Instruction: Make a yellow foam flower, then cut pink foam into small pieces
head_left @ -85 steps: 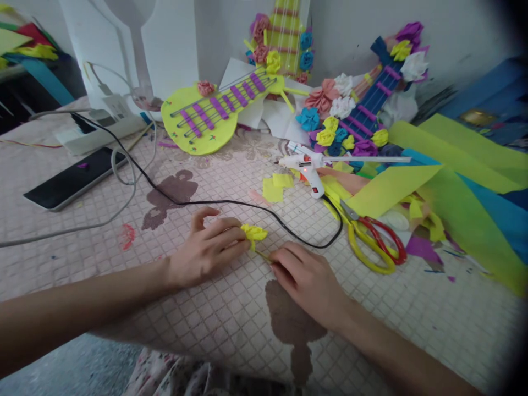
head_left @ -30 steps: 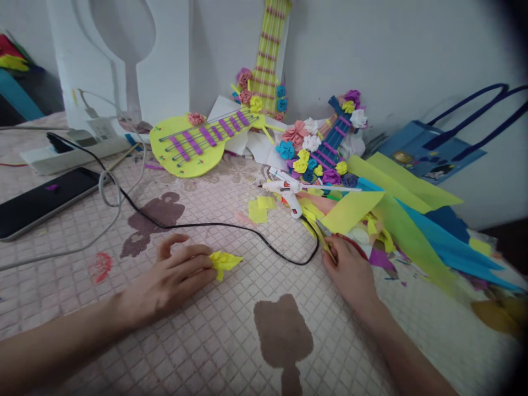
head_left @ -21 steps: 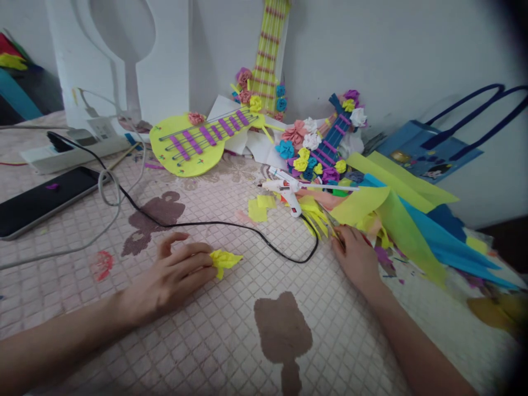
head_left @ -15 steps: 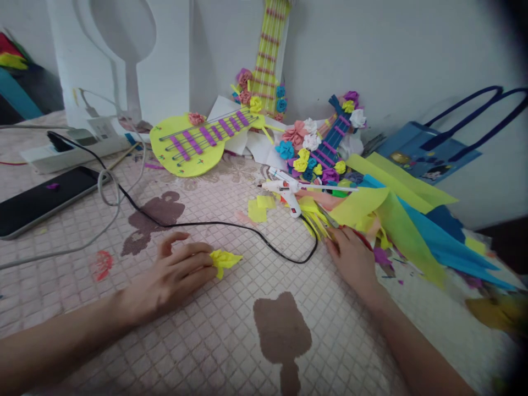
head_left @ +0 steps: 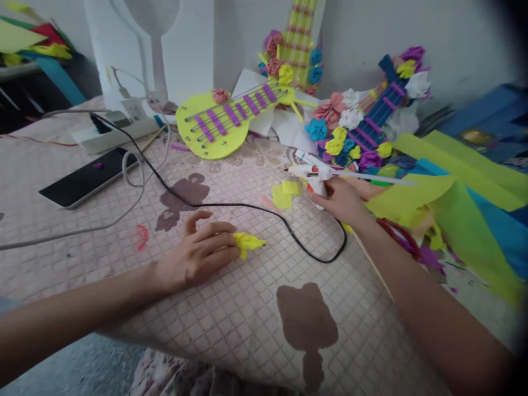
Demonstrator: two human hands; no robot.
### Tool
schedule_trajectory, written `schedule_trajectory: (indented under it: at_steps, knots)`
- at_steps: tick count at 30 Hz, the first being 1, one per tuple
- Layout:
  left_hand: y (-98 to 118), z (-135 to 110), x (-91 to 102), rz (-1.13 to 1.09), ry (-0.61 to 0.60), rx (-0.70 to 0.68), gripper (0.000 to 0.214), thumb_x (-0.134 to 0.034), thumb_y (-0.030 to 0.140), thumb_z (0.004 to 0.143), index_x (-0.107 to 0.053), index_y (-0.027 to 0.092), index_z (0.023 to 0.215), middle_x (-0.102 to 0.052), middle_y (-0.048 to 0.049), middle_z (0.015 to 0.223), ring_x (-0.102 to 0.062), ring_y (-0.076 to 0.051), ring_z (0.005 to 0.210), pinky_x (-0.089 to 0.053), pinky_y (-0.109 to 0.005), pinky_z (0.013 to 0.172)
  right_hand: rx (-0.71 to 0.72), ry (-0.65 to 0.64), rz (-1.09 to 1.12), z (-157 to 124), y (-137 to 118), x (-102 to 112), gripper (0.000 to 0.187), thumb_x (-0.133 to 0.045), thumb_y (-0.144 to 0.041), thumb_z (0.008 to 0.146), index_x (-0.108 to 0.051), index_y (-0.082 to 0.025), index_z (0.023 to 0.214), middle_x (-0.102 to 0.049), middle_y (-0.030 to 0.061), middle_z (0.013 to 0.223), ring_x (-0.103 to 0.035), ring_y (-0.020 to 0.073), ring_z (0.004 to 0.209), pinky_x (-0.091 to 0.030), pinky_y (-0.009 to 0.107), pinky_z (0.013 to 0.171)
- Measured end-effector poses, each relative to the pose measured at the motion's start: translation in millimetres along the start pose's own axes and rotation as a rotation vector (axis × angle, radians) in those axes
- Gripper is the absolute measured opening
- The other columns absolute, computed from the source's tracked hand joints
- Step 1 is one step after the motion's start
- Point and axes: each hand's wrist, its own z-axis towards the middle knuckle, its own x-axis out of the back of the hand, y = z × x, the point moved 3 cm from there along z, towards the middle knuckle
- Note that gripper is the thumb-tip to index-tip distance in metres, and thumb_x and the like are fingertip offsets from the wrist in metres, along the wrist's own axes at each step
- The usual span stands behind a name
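My left hand (head_left: 202, 254) rests low over the tablecloth, its fingertips closed on a crumpled piece of yellow crepe paper (head_left: 249, 242) that sticks out to the right; the thumb is mostly hidden. With my right hand (head_left: 344, 201) I grip the handle of a white hot glue gun (head_left: 311, 171), its nozzle facing left and a long glue stick (head_left: 377, 179) coming out of the back. Small yellow paper squares (head_left: 284, 193) lie just left of the gun. Red-handled scissors (head_left: 399, 237) and a thin wooden stick (head_left: 373, 264) are beside my right forearm.
A black cord (head_left: 243, 205) loops across the cloth from a power strip (head_left: 111, 135). A phone (head_left: 88, 179) lies at left. Behind stand a yellow paper guitar (head_left: 212, 129), a blue flower-covered one (head_left: 367, 132) and a white cut-out board (head_left: 190, 55). Coloured paper sheets (head_left: 466, 220) spread at right.
My right hand has moved from beside the scissors to the glue gun and taken hold of its handle. My left hand keeps the yellow paper. The view has shifted.
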Motion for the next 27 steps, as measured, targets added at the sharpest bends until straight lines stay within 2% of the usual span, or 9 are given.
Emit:
schedule_trajectory:
  at_steps: [3,7,10,12,15,19,23,27]
  knots:
    - [-2,0,-1.1,-0.003,-0.007,0.012,0.014,-0.052,0.015,0.091,-0.062,0.022,0.095,-0.07,0.0009,0.088,-0.059,-0.018,0.102,-0.025,-0.044,0.101,-0.099,-0.077,0.178,-6,-7,2,0.026,-0.059,-0.04,0.077,-0.06,-0.015,0.071,-0.058,0.0008,0.063,-0.05,0.0145,0.056,-0.036,0.026,0.051]
    - [-4,2,-1.4,-0.01,-0.014,0.039,0.013,-0.051,0.016,0.092,-0.061,0.023,0.095,-0.07,0.0009,0.088,-0.059,-0.018,0.102,-0.024,-0.044,0.1,-0.111,-0.062,0.451,-39,-18,19,0.025,-0.058,-0.039,0.08,-0.059,-0.018,0.068,-0.059,-0.0002,0.06,-0.054,0.015,0.056,-0.041,0.027,0.053]
    - [-5,5,0.0,-0.02,-0.017,0.061,0.011,-0.053,0.018,0.091,-0.061,0.023,0.094,-0.07,0.0017,0.087,-0.059,-0.017,0.1,-0.026,-0.043,0.099,-0.142,-0.208,0.567,-72,-28,28,0.028,-0.056,-0.039,0.083,-0.056,-0.021,0.063,-0.057,-0.0016,0.053,-0.053,0.0147,0.05,-0.042,0.027,0.047]
    - [-5,6,0.5,-0.019,-0.017,0.072,0.01,-0.054,0.017,0.09,-0.061,0.024,0.093,-0.07,0.0023,0.087,-0.059,-0.017,0.1,-0.027,-0.042,0.098,-0.096,-0.227,0.502,-90,-37,34,0.031,-0.059,-0.04,0.082,-0.055,-0.022,0.058,-0.055,-0.0016,0.05,-0.051,0.0147,0.046,-0.04,0.026,0.042]
    - [-6,6,0.0,0.002,-0.019,0.084,0.012,-0.055,0.016,0.089,-0.061,0.025,0.093,-0.07,0.0033,0.087,-0.058,-0.017,0.102,-0.027,-0.041,0.099,0.046,-0.245,0.412,-106,-51,37,0.017,-0.058,-0.039,0.082,-0.065,-0.024,0.076,-0.065,0.0,0.063,-0.061,0.0191,0.056,-0.047,0.028,0.047]
    - [-7,5,-1.8,0.025,-0.018,0.086,0.012,-0.056,0.018,0.089,-0.061,0.026,0.096,-0.07,0.0026,0.09,-0.058,-0.018,0.104,-0.027,-0.042,0.099,0.166,-0.299,0.385,-113,-64,33,0.011,-0.058,-0.033,0.081,-0.064,-0.026,0.086,-0.068,0.0002,0.074,-0.065,0.0208,0.066,-0.052,0.03,0.054]
    - [-8,3,-3.4,0.016,-0.029,0.091,0.014,-0.055,0.017,0.09,-0.061,0.025,0.1,-0.071,0.0017,0.092,-0.058,-0.018,0.103,-0.028,-0.041,0.096,0.217,-0.346,0.376,-112,-76,33,0.006,-0.055,-0.027,0.083,-0.059,-0.026,0.078,-0.064,-0.001,0.07,-0.062,0.0165,0.06,-0.049,0.026,0.05]
    - [-8,3,-4.2,-0.007,-0.026,0.094,0.014,-0.055,0.017,0.09,-0.059,0.023,0.102,-0.071,0.0013,0.094,-0.058,-0.019,0.102,-0.026,-0.041,0.095,0.28,-0.322,0.384,-109,-92,40,0.008,-0.054,-0.021,0.08,-0.056,-0.026,0.075,-0.055,-0.0044,0.059,-0.05,0.0108,0.045,-0.042,0.022,0.042]
